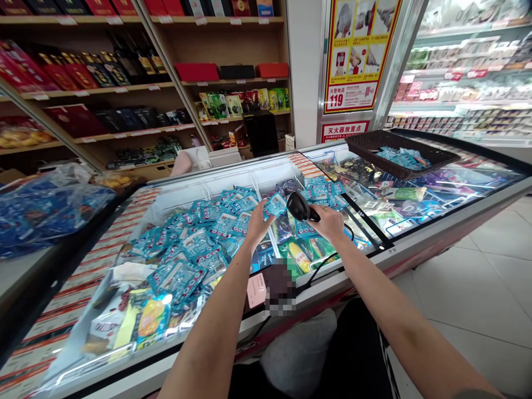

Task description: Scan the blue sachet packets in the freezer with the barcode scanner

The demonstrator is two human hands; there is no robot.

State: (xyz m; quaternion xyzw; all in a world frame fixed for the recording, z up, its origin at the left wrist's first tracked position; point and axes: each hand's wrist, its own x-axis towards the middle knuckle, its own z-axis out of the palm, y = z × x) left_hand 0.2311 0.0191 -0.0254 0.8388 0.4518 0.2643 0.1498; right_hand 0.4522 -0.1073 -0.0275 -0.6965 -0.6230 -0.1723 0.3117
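My left hand [259, 224] holds a small blue packet [276, 205] by its left edge, above the open freezer. Just to the right, my right hand [328, 223] is wrapped round the handle of a black handheld scanner [298, 207], whose head faces the packet. A black cable runs down from the scanner toward the freezer's front edge. Many similar blue packets [199, 244] lie piled in the freezer's left part. More blue packets [322, 191] lie right of the scanner.
A dark brown tray [436, 160] with blue packets rests on the freezer's right side. A dark device with a pink label [256, 290] sits at the front edge. Wooden shelves [233, 82] stand behind; a blue plastic bag [45, 210] lies at the left.
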